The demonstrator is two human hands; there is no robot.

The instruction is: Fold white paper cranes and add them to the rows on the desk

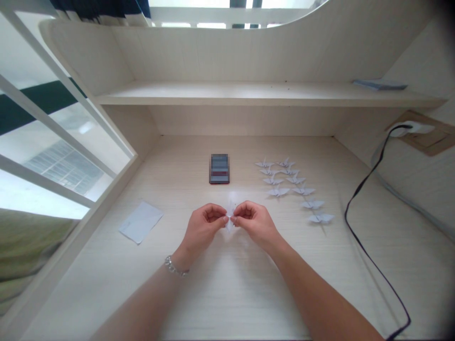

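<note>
Between my two hands is a small piece of folded white paper (229, 226), held just over the desk. My left hand (208, 221), with a silver bracelet (176, 268) at the wrist, pinches its left side between thumb and fingers. On the other side my right hand (256, 219) pinches it the same way, fingertips almost touching those of the left. My fingers cover much of the paper, so its exact folded shape is hard to make out. Several white paper cranes (272, 181) stand in two rows to the right, beyond my right hand.
A stack of white paper squares (141, 221) lies left on the desk (220, 298). A phone (219, 169) rests behind my hands. At the right a black cable (359, 189) runs from a wall socket (430, 135) down across the desk. A shelf (227, 100) spans the back.
</note>
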